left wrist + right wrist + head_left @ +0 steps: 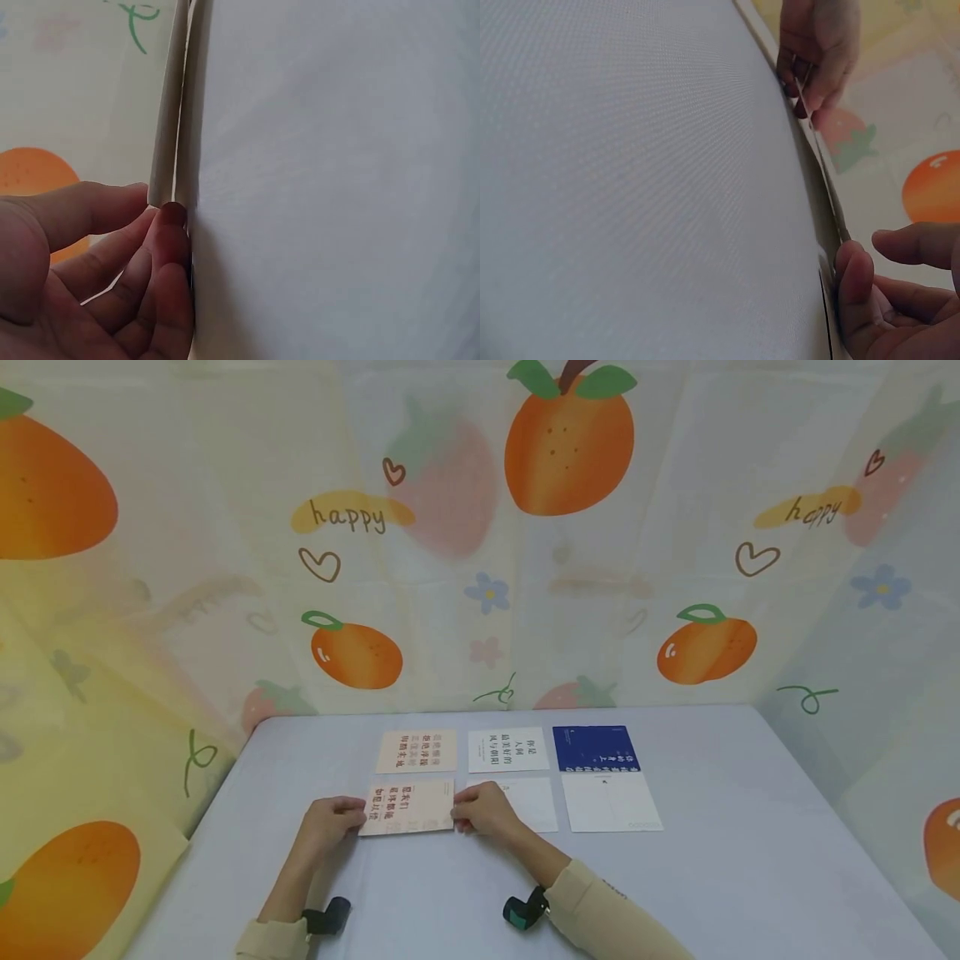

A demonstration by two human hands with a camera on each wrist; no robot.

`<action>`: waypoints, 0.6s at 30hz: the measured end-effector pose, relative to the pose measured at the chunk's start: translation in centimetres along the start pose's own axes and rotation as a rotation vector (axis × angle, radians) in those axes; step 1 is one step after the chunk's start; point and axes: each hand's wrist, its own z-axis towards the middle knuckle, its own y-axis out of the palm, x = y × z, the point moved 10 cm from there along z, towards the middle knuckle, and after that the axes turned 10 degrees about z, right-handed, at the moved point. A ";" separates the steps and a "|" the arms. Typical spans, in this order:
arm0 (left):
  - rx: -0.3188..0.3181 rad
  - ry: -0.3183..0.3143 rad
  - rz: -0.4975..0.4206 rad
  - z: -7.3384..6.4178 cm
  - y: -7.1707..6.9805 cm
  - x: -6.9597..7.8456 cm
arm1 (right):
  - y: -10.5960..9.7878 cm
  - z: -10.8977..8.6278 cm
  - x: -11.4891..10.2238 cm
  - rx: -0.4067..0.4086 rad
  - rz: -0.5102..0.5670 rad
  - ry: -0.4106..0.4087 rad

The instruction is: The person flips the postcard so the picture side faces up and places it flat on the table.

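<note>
A cream postcard [412,806] with reddish-brown lettering lies in the front row at the left, its near edge slightly raised over the table. My left hand [330,823] pinches its left end; in the left wrist view the thumb is at the top of the card's edge [168,120] and the curled fingers [171,244] are below. My right hand [487,810] holds the right end. In the right wrist view, the fingertips of that hand [904,292] are under the card's corner, with the thumb a little off it. The right hand partly covers a white postcard [536,806].
Behind are a peach postcard [416,752] with brown lettering and a white one [508,750] with dark lettering. To the right, a navy card [596,747] adjoins a white card [611,803]. A fruit-print curtain [450,610] rises beyond the white table [712,860].
</note>
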 end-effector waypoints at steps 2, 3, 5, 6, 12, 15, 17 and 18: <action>0.001 -0.001 0.012 -0.1 -0.1 0.1 | 0.0 0.0 0.1 0.002 -0.006 -0.001; 0.001 -0.003 0.017 -0.1 -0.1 0.1 | 0.0 0.0 0.1 0.002 -0.011 -0.005; 0.001 -0.004 0.045 -0.2 -0.3 0.1 | 0.0 -0.1 0.0 0.003 -0.013 -0.012; 0.003 -0.007 0.060 -0.3 -0.4 0.1 | -0.1 -0.2 0.0 0.002 -0.010 -0.011; 0.012 0.009 0.118 -0.8 -1.1 0.3 | -1.7 -1.0 -1.0 0.022 -0.022 -0.023; 0.009 0.030 0.107 -1.0 -1.3 1.0 | -3.0 -1.4 -1.5 0.033 -0.044 -0.038; 0.008 0.047 0.101 -1.1 -1.2 1.6 | -3.8 -1.6 -1.5 0.035 -0.051 -0.041; 0.007 0.056 0.096 -1.1 -1.1 1.8 | -4.2 -1.7 -1.4 0.037 -0.055 -0.039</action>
